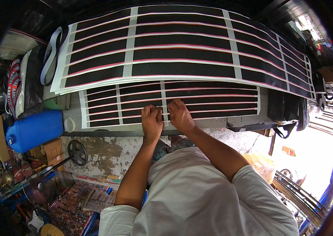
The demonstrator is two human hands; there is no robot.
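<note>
On smaller striped sheet [142, 99]: left hand [152, 118], right hand [181, 115], 1 beside other; fingers curled, cannot tell whether sheet pinched.

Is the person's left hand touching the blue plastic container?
No, the left hand is on the nearer black-banded white sheet, apart from the blue plastic container.

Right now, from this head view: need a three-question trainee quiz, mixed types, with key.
1. Which are the left hand and right hand both at?
A. the larger striped sheet
B. the smaller striped sheet
C. the cardboard box
2. True or false: the blue jerrycan is to the left of both hands.
3. Fill in: the broad bands on the smaller striped sheet are ____.

Key: 1 B; 2 true; 3 black.
</note>
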